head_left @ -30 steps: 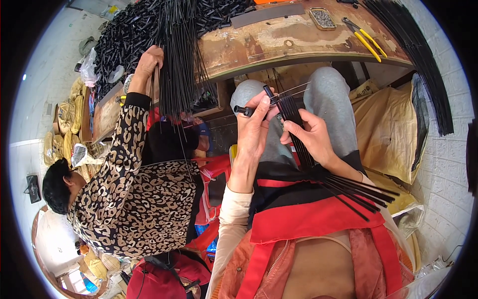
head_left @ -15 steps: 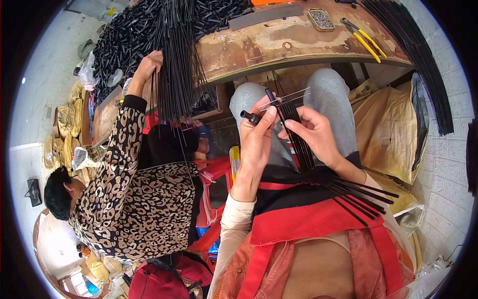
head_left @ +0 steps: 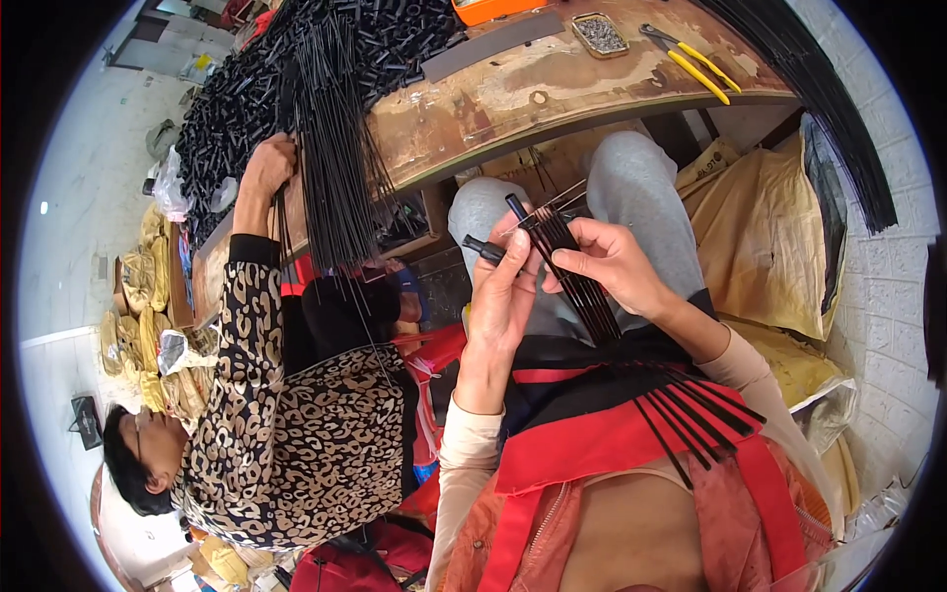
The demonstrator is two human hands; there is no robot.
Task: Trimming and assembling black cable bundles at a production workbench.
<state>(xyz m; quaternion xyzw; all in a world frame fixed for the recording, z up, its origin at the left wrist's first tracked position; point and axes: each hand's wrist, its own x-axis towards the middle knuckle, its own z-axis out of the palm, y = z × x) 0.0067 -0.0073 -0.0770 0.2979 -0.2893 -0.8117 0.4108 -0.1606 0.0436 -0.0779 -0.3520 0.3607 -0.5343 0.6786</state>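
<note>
A bundle of thin black rods (head_left: pixel 582 296) slants over my lap between my hands, its lower ends fanned across the red and black apron (head_left: pixel 592 444). My left hand (head_left: pixel 501 296) is closed round the upper end, where a short black tube (head_left: pixel 516 206) points up and a black plastic sleeve (head_left: pixel 483 249) sticks out to the left. My right hand (head_left: pixel 621 271) pinches the rods from the right, thumb on top. Thin silvery wires (head_left: pixel 560 201) stick out from the bundle's top toward the upper right. My fingers hide how the pieces join.
On the worn wooden table (head_left: pixel 513 109) are yellow-handled pliers (head_left: pixel 695 69), a small tin of metal bits (head_left: pixel 600 36), a grey strip (head_left: pixel 493 45), piled black plastic pieces (head_left: pixel 237 109) and long black rods (head_left: pixel 330 138). At left a co-worker's hand (head_left: pixel 266 168) touches rods. A tan sack (head_left: pixel 760 237) stands right.
The view has shifted, so the table sits further left and higher. The plastic sleeve in my left hand has turned more sideways. The co-worker's hand appears lower, beside the rods.
</note>
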